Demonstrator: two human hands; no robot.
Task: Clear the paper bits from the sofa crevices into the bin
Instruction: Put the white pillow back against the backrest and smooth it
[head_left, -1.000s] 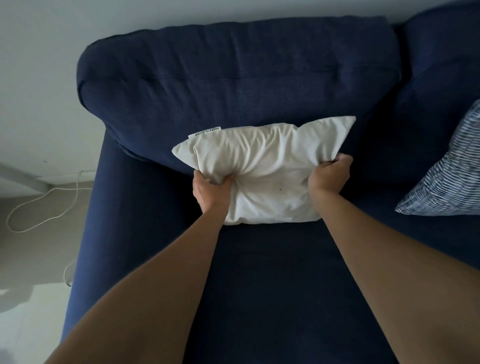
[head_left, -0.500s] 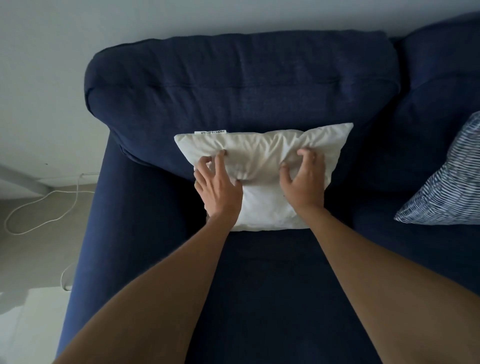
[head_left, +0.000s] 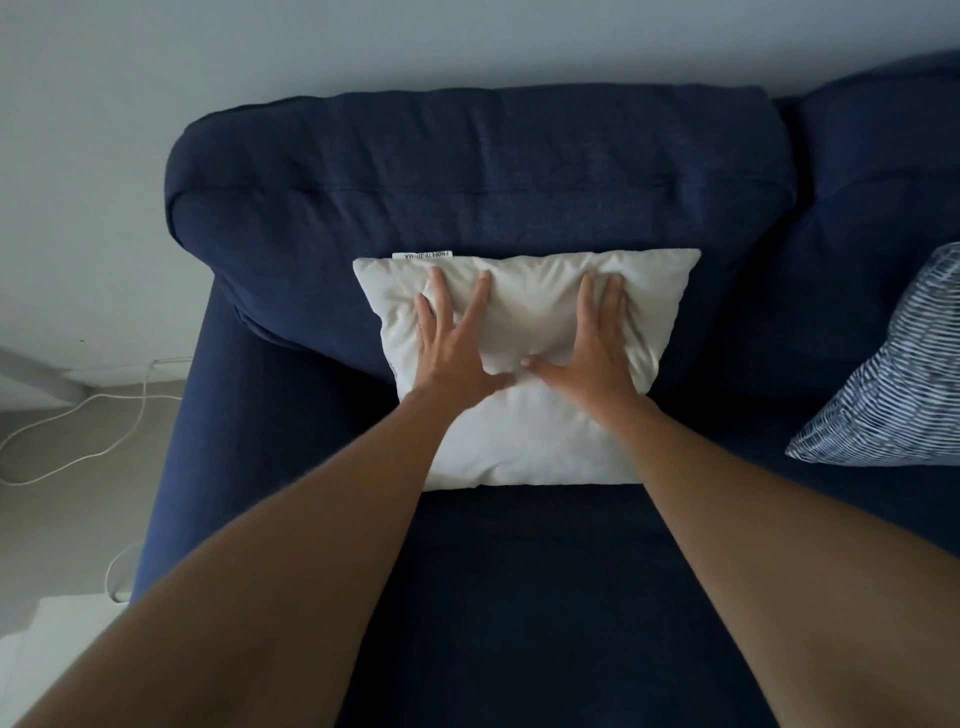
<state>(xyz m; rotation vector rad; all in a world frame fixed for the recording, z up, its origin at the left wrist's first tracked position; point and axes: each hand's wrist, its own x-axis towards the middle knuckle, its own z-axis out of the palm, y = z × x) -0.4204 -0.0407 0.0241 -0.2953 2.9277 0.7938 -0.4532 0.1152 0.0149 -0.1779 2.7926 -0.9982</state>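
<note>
Both hands have let go of their bunched grip and now lie flat on the white cushion (head_left: 524, 364), which stands propped against the navy back cushion (head_left: 467, 171) of the sofa (head_left: 519, 597). Left hand (head_left: 452, 348) presses with fingers spread wide apart, right hand (head_left: 592, 348) beside it with fingers close together and the thumb stretched out toward the left; neither is clamped on anything, they're patting the pillow into shape. A small label (head_left: 422, 255) sticks up at its top left corner. Off to the right, a blue striped cushion (head_left: 893, 379) leans on the seat, and a white cable (head_left: 78, 431) trails over the floor on the left. Now the real question: where are the paper bits? None show anywhere, not on the seat, not along the visible seams, and the crevice behind the white cushion is covered. No bin in view either. My read is that the clearing is either finished with cushions going back, or that seam remains unchecked; the frame can't settle which
</note>
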